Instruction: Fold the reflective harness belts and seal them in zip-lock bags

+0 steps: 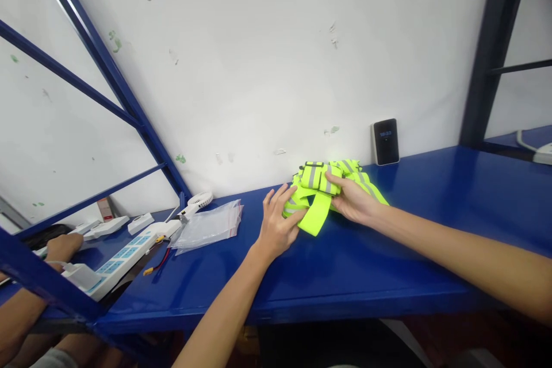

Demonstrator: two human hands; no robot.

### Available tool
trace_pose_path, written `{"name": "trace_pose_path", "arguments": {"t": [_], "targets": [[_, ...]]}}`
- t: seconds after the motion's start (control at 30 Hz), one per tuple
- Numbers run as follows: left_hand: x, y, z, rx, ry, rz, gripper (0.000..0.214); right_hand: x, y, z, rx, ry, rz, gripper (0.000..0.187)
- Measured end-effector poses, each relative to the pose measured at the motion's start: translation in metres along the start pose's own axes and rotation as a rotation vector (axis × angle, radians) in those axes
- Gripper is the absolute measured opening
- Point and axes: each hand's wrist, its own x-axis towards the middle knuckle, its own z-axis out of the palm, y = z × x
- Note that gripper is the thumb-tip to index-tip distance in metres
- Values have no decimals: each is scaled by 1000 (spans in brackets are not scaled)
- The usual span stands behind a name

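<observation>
A bundle of neon-yellow reflective straps (318,178) with grey stripes and dark buckles is between my hands, over the blue tabletop. My right hand (351,198) grips the rolled part from the right, thumb on top. From the left, my left hand (278,221) reaches to the bundle, its upper fingers bent and apart and its thumb by a flat strap end (316,218) that hangs toward me. Whether the left fingertips pinch the strap cannot be made out. More yellow strap (366,181) lies behind my right hand.
On the blue table (414,230) stands a dark-screened device (386,142) against the wall. Left are clear plastic bags (209,227), a white handheld fan (200,200), a power strip (125,259) and a red-black cable (161,260). Beyond a blue frame post (47,284) is another person's hand (64,247).
</observation>
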Motion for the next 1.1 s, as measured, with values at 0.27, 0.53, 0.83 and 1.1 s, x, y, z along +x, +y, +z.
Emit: {"name": "trace_pose_path", "arguments": {"t": [0.27,0.53,0.83,1.1], "targets": [[3,7,-2,-291,-157,-299,19,5,-13,-2,22,2,-81,17],[9,10,4,-692,-208,-506,28,12,-14,-8,25,42,-210,15],[6,9,19,-1296,-124,-903,43,10,-9,-9,-40,16,-318,13],[3,2,28,-1338,131,-1071,55,-1,-1,2,-96,24,-307,14]]}}
